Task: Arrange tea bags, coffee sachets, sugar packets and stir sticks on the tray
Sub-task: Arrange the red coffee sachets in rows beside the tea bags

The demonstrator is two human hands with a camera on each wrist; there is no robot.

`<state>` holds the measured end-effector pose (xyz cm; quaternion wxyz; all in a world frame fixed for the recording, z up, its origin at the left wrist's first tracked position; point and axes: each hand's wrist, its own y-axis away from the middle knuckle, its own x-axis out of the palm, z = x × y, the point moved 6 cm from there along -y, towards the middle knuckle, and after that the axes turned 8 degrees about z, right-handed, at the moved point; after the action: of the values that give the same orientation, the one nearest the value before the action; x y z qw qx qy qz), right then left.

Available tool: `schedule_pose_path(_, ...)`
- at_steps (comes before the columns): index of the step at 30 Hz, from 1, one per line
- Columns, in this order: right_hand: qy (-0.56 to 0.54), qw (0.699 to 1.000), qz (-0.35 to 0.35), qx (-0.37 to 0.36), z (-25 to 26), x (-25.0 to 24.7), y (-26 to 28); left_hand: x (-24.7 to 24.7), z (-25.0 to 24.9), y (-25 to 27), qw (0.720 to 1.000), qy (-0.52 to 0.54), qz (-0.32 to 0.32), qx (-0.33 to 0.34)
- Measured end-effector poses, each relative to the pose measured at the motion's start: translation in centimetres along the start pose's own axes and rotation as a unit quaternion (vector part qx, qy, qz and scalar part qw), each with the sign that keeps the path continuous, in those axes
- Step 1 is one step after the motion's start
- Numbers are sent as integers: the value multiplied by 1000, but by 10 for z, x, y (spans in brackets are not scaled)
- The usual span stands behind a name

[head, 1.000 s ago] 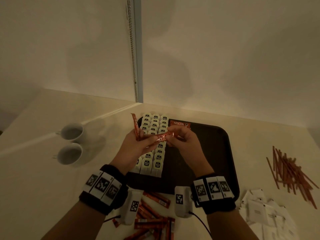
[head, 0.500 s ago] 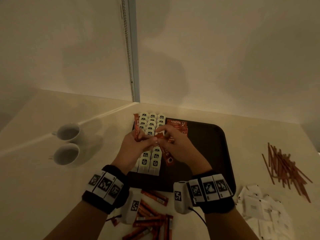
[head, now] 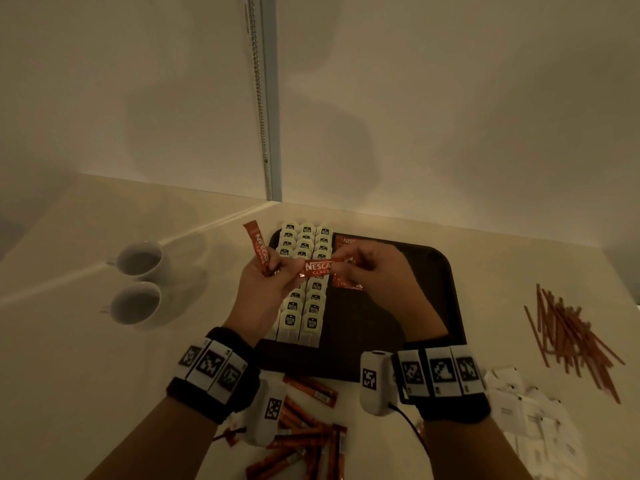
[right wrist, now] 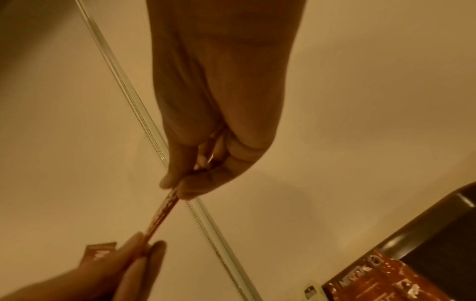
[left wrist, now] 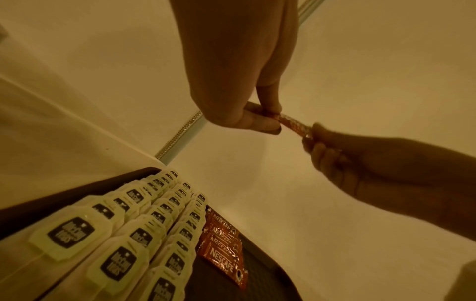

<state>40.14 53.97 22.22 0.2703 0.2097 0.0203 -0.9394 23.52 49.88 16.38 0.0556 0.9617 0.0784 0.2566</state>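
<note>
A dark tray (head: 433,306) carries three rows of white tea bags (head: 304,313) on its left part, with red coffee sachets (head: 346,285) laid beside them. Above the tea bags both hands pinch one red coffee sachet (head: 318,268), which lies level between them. My left hand (head: 294,271) pinches its left end and also grips a second sachet (head: 258,245) that stands upright. My right hand (head: 337,266) pinches the right end. The left wrist view shows the pinched sachet (left wrist: 291,124) edge-on. The right wrist view shows the same sachet (right wrist: 165,213) running down to the left hand's fingers (right wrist: 134,250).
Two white cups (head: 138,261) stand left of the tray. Loose coffee sachets (head: 304,427) lie by the table's near edge. Stir sticks (head: 571,334) are heaped at the right, with white sugar packets (head: 530,417) in front of them. The wall corner rises just behind the tray.
My right hand dipped to the tray and left a sachet beside the tea bags. It has come back up and now pinches another sachet held out by my left hand.
</note>
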Motion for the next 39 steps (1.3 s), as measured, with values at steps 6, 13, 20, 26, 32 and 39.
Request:
schedule_pose_path(6,4,994,-80,-76,27,-7,1,14,6,6,997,62,42,-26)
schedule_pose_path(13,-54,995,-54,-62,13,-5,1,13,-16,4,996,-74,24,45)
schedule_pose_path(20,-91,993,-63,-35,-11,-5,1,14,-27,0,982,-170,-1,77)
schedule_pose_path(26,-128,990,-52,-15,-20,-11,-1,10,-15,-1,990,-137,-1,42)
schedule_pose_path(32,-128,984,-71,105,-89,-44,-1,-17,-10,2,976,-202,18,-76)
schedule_pose_path(39,54,974,-25,220,-179,-26,-4,-43,2,4,980,-149,-11,-132)
